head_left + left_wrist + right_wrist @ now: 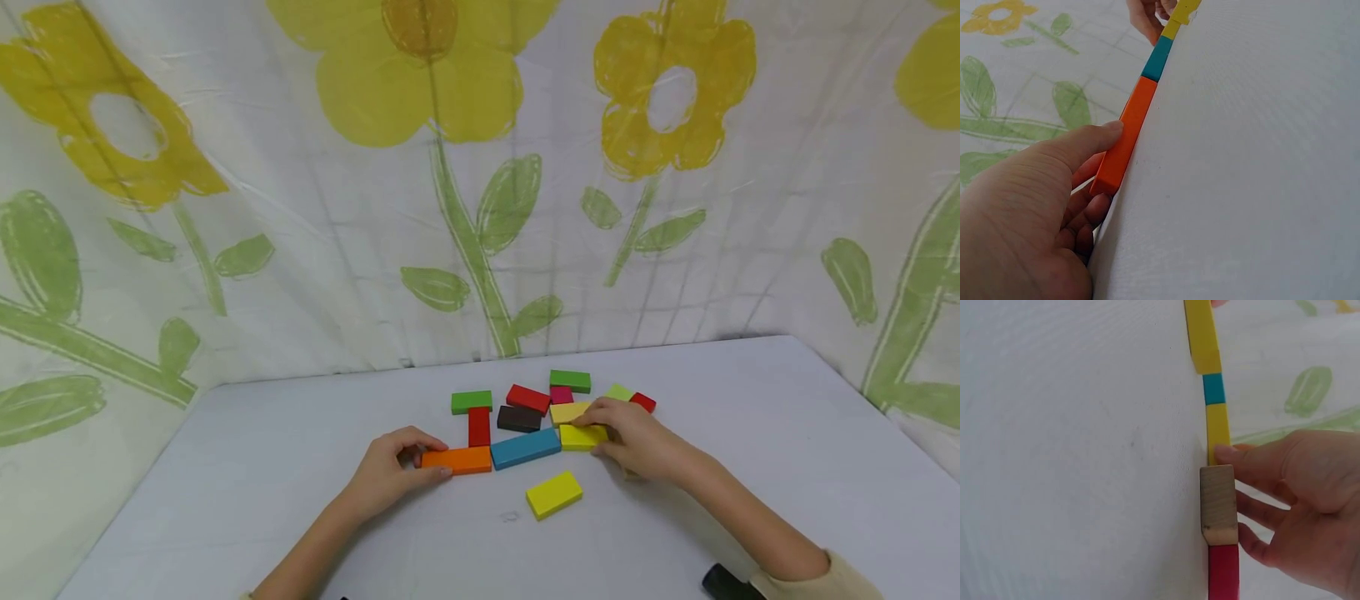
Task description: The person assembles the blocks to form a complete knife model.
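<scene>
My left hand (384,473) pinches the left end of an orange block (463,461), thumb on the near side and fingers behind. A blue block (527,448) lies end to end with the orange one. Beyond it, a yellow block (579,438) continues the row, and my right hand (641,440) grips its right end between thumb and fingers. In the right wrist view the thumb presses that yellow block (1217,425), right by a bare wooden block (1219,503). A second yellow block (554,495) lies alone nearer to me.
Behind the row lie a red block (478,426), a green block (471,402), a dark brown block (519,418), a pale yellow block (567,413) and several others. A flowered curtain (337,283) hangs at the white table's (225,467) back edge. A black object (727,582) shows beside the right sleeve.
</scene>
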Demonstrator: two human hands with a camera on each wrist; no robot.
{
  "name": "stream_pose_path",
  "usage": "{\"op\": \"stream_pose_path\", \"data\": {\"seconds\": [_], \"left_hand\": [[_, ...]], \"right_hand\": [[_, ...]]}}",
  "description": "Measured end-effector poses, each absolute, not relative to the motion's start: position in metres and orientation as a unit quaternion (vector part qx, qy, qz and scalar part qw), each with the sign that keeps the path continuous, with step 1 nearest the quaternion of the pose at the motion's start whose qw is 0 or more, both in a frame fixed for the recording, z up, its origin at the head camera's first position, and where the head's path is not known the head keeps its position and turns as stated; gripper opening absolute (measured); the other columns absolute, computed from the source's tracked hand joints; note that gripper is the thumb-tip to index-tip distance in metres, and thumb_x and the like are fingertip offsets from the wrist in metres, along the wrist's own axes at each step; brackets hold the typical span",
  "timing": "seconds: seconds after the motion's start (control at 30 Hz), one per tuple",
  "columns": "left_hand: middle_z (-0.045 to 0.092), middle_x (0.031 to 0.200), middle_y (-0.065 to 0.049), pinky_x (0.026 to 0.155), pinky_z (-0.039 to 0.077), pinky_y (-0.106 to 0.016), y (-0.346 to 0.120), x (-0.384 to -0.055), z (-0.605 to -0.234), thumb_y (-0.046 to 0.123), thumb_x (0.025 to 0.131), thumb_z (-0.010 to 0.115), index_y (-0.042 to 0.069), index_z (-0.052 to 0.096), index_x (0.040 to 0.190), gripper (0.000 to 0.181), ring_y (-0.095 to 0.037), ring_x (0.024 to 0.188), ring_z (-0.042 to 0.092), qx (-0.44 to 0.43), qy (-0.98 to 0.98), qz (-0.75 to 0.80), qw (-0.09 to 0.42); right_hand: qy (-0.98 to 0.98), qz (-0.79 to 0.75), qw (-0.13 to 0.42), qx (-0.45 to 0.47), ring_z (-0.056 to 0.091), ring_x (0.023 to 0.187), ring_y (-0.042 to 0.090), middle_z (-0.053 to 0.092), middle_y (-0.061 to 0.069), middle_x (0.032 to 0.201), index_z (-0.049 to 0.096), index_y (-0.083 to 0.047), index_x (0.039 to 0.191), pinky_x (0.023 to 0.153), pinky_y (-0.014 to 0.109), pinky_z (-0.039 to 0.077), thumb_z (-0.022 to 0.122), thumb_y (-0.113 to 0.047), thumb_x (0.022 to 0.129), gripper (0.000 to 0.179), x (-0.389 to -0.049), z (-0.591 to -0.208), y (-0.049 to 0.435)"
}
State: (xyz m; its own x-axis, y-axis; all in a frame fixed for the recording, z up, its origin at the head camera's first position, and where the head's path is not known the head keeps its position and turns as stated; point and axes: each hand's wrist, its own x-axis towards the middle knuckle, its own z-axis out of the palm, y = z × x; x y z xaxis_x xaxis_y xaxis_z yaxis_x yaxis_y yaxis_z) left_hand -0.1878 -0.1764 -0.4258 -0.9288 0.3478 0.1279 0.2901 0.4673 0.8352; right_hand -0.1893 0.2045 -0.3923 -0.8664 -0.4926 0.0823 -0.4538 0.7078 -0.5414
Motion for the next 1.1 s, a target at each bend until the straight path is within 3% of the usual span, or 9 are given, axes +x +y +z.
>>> {"op": "stream_pose_path", "data": {"seconds": [0.8, 1.1], "left_hand": [[0.068, 0.092, 0.001, 0.072, 0.047, -0.022, -0.1766, -0.1895, -0.4294, 0.022, 0.087, 0.087, 0.013, 0.081, 0.106, 0.022, -0.013, 0.083, 0.056, 0.191, 0.856, 0.480, 0.027], [0.070, 0.095, 0.001, 0.073, 0.048, -0.022, -0.1769, -0.1900, -0.4294, 0.022, 0.088, 0.087, 0.014, 0.081, 0.107, 0.021, -0.014, 0.083, 0.057, 0.190, 0.856, 0.479, 0.031]], "right_hand": [[0.898, -0.318, 0.064, -0.298, 0.064, 0.114, 0.027, 0.072, 0.004, 0.124, 0.075, -0.007, 0.127, 0.094, 0.031, 0.059, 0.079, -0.006, 0.093, 0.034, -0.1887, -0.3892, 0.2114], [0.900, -0.305, 0.054, -0.306, 0.065, 0.115, 0.028, 0.073, 0.004, 0.123, 0.076, -0.006, 0.125, 0.096, 0.035, 0.059, 0.079, -0.004, 0.092, 0.034, -0.1894, -0.3892, 0.2094]]}}
